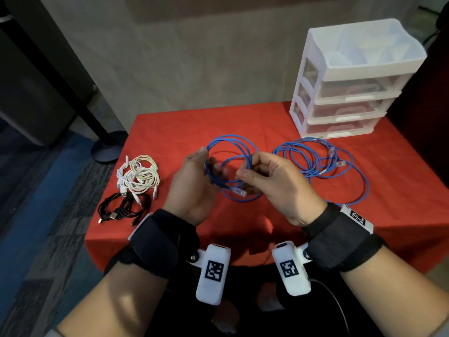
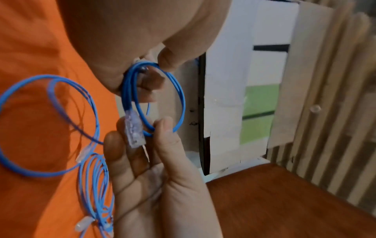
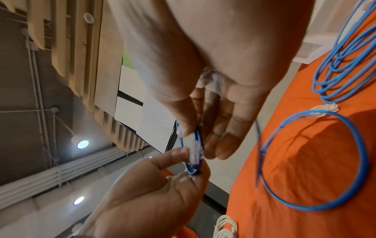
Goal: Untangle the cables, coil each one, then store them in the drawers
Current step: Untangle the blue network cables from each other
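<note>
The left hand (image 1: 192,183) is holding one side of a round coil of thin blue cable (image 1: 229,164) above the red tablecloth (image 1: 170,127), and the cable's clear plastic plug (image 2: 133,128) is lying across its fingers. The right hand (image 1: 274,183) is pinching the other side of that coil between thumb and fingertips. More loose blue cable loops (image 1: 323,164) are lying on the cloth just right of the right hand, the white plastic drawer box (image 1: 349,86) is standing beyond them, and the white cable bundle (image 1: 139,176) and black cable bundle (image 1: 124,210) are resting left of the left hand.
</note>
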Tool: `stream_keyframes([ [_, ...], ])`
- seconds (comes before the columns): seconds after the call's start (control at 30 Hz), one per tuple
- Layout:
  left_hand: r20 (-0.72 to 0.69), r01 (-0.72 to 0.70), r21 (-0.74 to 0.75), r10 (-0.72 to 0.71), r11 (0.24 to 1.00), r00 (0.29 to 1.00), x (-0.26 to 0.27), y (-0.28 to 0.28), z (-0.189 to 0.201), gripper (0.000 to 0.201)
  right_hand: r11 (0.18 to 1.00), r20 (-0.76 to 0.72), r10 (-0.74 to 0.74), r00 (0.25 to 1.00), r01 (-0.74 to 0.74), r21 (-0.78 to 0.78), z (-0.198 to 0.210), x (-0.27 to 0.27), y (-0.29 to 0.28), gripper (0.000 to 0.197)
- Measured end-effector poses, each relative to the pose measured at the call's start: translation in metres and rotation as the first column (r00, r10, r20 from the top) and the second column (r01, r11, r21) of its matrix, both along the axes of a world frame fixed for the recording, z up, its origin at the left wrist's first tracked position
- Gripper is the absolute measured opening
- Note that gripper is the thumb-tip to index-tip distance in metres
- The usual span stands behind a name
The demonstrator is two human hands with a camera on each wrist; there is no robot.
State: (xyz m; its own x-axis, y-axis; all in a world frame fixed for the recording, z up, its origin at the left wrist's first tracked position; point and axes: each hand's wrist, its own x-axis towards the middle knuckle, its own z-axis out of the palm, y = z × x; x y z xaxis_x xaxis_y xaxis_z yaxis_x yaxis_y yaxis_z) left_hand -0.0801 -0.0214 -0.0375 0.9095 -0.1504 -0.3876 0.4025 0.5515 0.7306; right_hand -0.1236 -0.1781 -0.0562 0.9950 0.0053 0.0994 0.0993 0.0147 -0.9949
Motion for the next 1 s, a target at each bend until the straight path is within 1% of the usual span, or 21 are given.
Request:
stream_keyframes([
  [0.07,0.092,-0.018,0.055,0.013,0.998,0.996,0.001,-0.001,0.001,0.012,1.0,-0.046,0.02,0.999,-0.021,-0.019,-0.001,0.0,-0.002,0.01],
  [0.13,0.165,0.006,0.137,-0.029,0.991,0.986,0.002,-0.001,0.003,0.014,0.995,-0.066,0.002,0.998,-0.009,-0.1,-0.004,0.004,-0.008,0.01],
  [0.2,0.266,0.025,0.273,-0.101,0.962,0.959,0.002,0.0,0.006,0.017,0.976,0.011,-0.099,0.995,0.099,-0.195,-0.002,0.009,-0.014,0.008],
  [0.23,0.319,0.026,0.349,-0.145,0.937,0.937,0.002,0.001,0.007,0.02,0.946,0.08,-0.174,0.981,0.189,-0.264,0.0,0.012,-0.018,0.016],
  [0.27,0.371,0.021,0.426,-0.196,0.904,0.908,0.002,0.002,0.008,0.023,0.9,0.161,-0.218,0.963,0.262,-0.349,0.004,0.014,-0.022,0.028],
  [0.3,0.417,0.012,0.495,-0.25,0.869,0.874,0.002,0.004,0.008,0.024,0.856,0.221,-0.211,0.952,0.29,-0.428,0.01,0.017,-0.025,0.035],
  [0.33,0.454,-0.001,0.548,-0.297,0.836,0.84,0.003,0.005,0.008,0.024,0.836,0.225,-0.164,0.96,0.257,-0.486,0.016,0.017,-0.028,0.037],
  [0.37,0.478,-0.011,0.578,-0.328,0.816,0.815,0.003,0.006,0.009,0.022,0.849,0.179,-0.098,0.979,0.176,-0.499,0.022,0.018,-0.029,0.032],
  [0.4,0.491,-0.024,0.592,-0.337,0.805,0.803,0.004,0.008,0.01,0.021,0.872,0.109,-0.02,0.994,0.071,-0.485,0.024,0.018,-0.031,0.022],
  [0.43,0.495,-0.038,0.593,-0.327,0.805,0.805,0.006,0.01,0.012,0.021,0.888,0.038,0.054,0.998,-0.031,-0.459,0.025,0.018,-0.032,0.015],
  [0.47,0.493,-0.046,0.579,-0.304,0.814,0.815,0.008,0.012,0.014,0.021,0.891,-0.013,0.106,0.994,-0.1,-0.443,0.024,0.017,-0.034,0.017],
  [0.5,0.484,-0.049,0.556,-0.275,0.83,0.831,0.009,0.014,0.015,0.023,0.883,-0.048,0.133,0.99,-0.14,-0.448,0.022,0.016,-0.035,0.02],
  [0.57,0.455,-0.053,0.497,-0.208,0.866,0.866,0.011,0.018,0.018,0.025,0.87,-0.085,0.14,0.986,-0.164,-0.465,0.014,0.014,-0.034,0.02],
  [0.63,0.413,-0.054,0.444,-0.151,0.894,0.898,0.011,0.02,0.016,0.026,0.908,-0.117,0.106,0.987,-0.144,-0.394,0.006,0.014,-0.033,0.019],
  [0.7,0.346,-0.046,0.379,-0.095,0.924,0.933,0.01,0.019,0.009,0.025,0.972,-0.119,0.051,0.992,-0.076,-0.221,0.003,0.014,-0.028,0.02],
  [0.73,0.294,-0.034,0.327,-0.068,0.944,0.953,0.009,0.016,0.005,0.025,0.992,-0.112,0.021,0.993,-0.035,-0.124,0.003,0.015,-0.025,0.019],
  [0.8,0.179,0.007,0.223,-0.048,0.975,0.983,0.005,0.01,0.001,0.025,0.998,-0.098,-0.028,0.995,0.033,0.045,0.005,0.016,-0.016,0.013],
  [0.83,0.137,0.03,0.206,-0.059,0.978,0.989,0.003,0.007,0.001,0.026,0.994,-0.092,-0.044,0.995,0.053,0.099,0.005,0.015,-0.011,0.012],
  [0.93,0.07,0.043,0.221,-0.06,0.974,0.996,0.002,0.001,0.002,0.03,0.986,-0.081,-0.06,0.995,0.072,0.148,0.001,0.011,0.002,0.017],
  [1.0,0.034,0.034,0.142,-0.039,0.989,0.999,0.004,0.0,0.002,0.028,0.985,-0.092,-0.049,0.995,0.063,0.161,-0.003,0.007,0.006,0.016],
])
